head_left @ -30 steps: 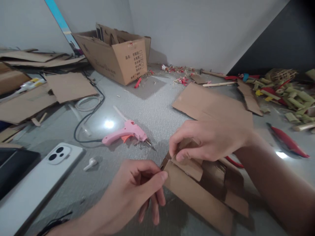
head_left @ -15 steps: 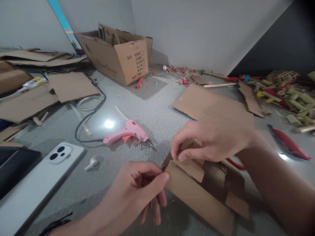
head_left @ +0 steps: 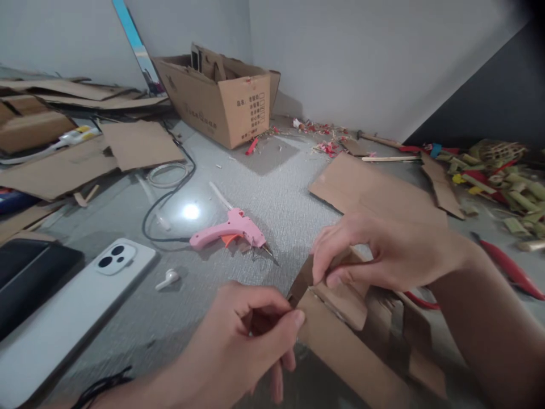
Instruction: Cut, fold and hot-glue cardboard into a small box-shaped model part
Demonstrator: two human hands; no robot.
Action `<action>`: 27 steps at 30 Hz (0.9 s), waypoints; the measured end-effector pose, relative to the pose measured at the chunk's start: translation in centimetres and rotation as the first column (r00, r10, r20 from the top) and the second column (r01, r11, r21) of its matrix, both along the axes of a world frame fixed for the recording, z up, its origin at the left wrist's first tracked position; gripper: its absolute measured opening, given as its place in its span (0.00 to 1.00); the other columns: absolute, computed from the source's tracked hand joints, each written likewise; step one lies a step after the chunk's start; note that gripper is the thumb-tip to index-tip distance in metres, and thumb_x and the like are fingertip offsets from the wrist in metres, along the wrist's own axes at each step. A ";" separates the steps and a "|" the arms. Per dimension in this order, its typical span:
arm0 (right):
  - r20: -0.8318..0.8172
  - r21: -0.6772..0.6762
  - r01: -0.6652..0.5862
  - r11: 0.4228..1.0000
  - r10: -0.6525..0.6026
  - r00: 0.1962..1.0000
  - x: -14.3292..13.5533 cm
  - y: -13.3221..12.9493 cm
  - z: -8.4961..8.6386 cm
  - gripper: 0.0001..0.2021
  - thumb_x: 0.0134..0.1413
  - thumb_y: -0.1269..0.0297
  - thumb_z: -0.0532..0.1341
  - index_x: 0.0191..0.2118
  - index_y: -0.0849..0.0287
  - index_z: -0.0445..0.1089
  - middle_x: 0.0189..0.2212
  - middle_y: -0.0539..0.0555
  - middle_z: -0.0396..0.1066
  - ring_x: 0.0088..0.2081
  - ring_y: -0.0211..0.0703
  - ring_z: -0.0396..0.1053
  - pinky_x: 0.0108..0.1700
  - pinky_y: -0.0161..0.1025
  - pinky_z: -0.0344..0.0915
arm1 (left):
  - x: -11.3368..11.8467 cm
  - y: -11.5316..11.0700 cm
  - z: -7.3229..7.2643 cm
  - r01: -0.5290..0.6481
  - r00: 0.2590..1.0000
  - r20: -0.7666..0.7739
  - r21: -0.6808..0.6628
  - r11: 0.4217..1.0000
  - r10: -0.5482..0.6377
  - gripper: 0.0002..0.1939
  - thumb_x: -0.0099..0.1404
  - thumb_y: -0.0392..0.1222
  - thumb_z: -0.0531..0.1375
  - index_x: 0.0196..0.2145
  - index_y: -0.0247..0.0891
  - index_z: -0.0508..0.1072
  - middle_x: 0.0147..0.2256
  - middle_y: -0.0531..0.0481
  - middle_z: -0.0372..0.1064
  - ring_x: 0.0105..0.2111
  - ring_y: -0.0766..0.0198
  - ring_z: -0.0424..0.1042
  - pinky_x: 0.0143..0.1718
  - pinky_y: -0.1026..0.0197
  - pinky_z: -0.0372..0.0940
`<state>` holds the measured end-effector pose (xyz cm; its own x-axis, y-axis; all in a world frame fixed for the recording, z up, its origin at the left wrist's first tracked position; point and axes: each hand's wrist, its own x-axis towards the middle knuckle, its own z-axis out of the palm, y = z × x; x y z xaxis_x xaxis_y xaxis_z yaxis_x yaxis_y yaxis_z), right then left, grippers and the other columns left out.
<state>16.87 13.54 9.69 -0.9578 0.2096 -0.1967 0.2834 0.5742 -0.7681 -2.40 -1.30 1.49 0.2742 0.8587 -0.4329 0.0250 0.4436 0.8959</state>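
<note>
Between my hands is a small cardboard structure (head_left: pixel 349 352) made of joined strips and panels, low at the right of centre. My left hand (head_left: pixel 255 335) pinches the near left corner of its long side strip between thumb and forefinger. With thumb and fingertips, my right hand (head_left: pixel 366 255) grips the upper edge of a small cardboard flap (head_left: pixel 347 304) that stands against the inner side of that strip. Part of the structure is hidden under my right hand and forearm. A pink hot glue gun (head_left: pixel 230 227) lies just beyond my left hand, its nozzle pointing toward the structure.
A cardboard box (head_left: pixel 221 102) stands at the back. Flat cardboard sheets lie at left and behind my right hand (head_left: pixel 374 187). A white phone (head_left: pixel 80 318), an earbud (head_left: pixel 169 278) and a black case (head_left: pixel 34 278) are at left. Bamboo pieces (head_left: pixel 519 193) and red-handled pliers (head_left: pixel 511 267) lie right.
The whole view has shifted, so everything appears slightly farther right. Both hands keep their pinch on the cardboard; the flap under my right hand shows little change.
</note>
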 end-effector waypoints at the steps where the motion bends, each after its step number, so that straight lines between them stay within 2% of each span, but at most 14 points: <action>1: 0.004 0.006 0.004 1.000 -0.004 1.000 0.0 -0.1 0.1 0.08 0.63 0.68 0.61 0.41 0.61 0.78 0.32 0.52 0.78 0.32 0.38 0.70 0.36 0.35 0.65 | 0.0 0.0 0.0 0.000 1.000 0.004 -0.002 1.000 0.000 0.18 0.67 0.50 0.60 0.24 0.37 0.70 0.20 0.54 0.72 0.14 0.69 0.73 0.11 0.75 0.53; 9: 0.052 0.069 0.046 0.997 -0.050 0.997 -0.3 -0.5 0.3 0.08 0.60 0.72 0.62 0.40 0.56 0.79 0.34 0.49 0.81 0.34 0.39 0.74 0.37 0.34 0.67 | 0.1 0.1 -0.5 -0.021 1.000 0.018 -0.019 1.000 0.021 0.17 0.66 0.52 0.61 0.25 0.38 0.71 0.20 0.53 0.73 0.14 0.67 0.74 0.10 0.75 0.54; 15: 0.053 0.085 0.037 0.996 -0.041 0.998 -0.5 -0.5 0.1 0.09 0.59 0.72 0.63 0.40 0.57 0.80 0.36 0.49 0.81 0.36 0.39 0.76 0.40 0.34 0.68 | 0.2 0.0 -0.5 -0.026 0.999 0.034 -0.013 1.000 0.027 0.17 0.65 0.52 0.62 0.24 0.38 0.72 0.20 0.52 0.74 0.15 0.67 0.74 0.10 0.74 0.55; 21: 0.086 0.107 0.067 0.992 -0.077 0.993 -0.4 -0.6 0.2 0.09 0.60 0.69 0.62 0.41 0.54 0.81 0.38 0.48 0.82 0.38 0.40 0.77 0.42 0.34 0.69 | 0.0 0.2 -0.7 -0.019 0.999 0.048 -0.002 1.000 0.019 0.16 0.67 0.50 0.61 0.27 0.38 0.73 0.22 0.52 0.74 0.17 0.67 0.75 0.12 0.74 0.57; 27: 0.111 0.182 0.094 0.979 -0.115 0.987 -0.4 -0.7 0.4 0.09 0.59 0.69 0.63 0.39 0.52 0.81 0.38 0.46 0.82 0.38 0.40 0.77 0.41 0.33 0.69 | 0.1 0.8 -0.4 -0.045 0.998 0.037 0.019 0.999 0.045 0.16 0.67 0.50 0.61 0.27 0.36 0.73 0.19 0.56 0.67 0.13 0.74 0.64 0.14 0.73 0.55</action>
<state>16.43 12.87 10.05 -0.9004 0.3489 -0.2599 0.4329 0.6594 -0.6146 -2.29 -0.46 1.11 0.2503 0.8788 -0.4063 -0.0273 0.4259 0.9043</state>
